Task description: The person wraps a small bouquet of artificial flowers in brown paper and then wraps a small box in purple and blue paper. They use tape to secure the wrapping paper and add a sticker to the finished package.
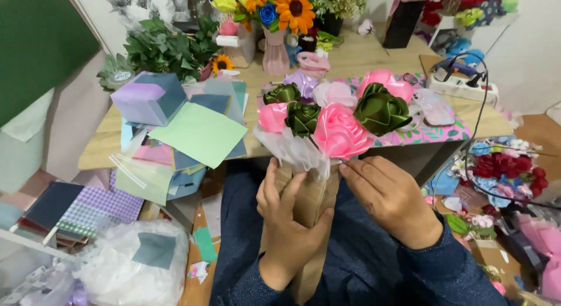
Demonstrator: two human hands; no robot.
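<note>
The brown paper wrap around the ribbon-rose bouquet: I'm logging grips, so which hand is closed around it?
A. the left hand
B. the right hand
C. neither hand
A: the left hand is closed around the brown paper wrap, while the right hand only pinches near its upper edge.

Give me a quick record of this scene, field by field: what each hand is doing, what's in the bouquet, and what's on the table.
left hand: the left hand grips the brown paper wrap from the front
right hand: the right hand pinches the wrap's upper edge beside the white tulle
bouquet: ribbon roses in pink and dark green
table: wooden table with a stack of coloured paper sheets, a pink vase of artificial flowers, green foliage
floor, left: white tissue bundle
</note>
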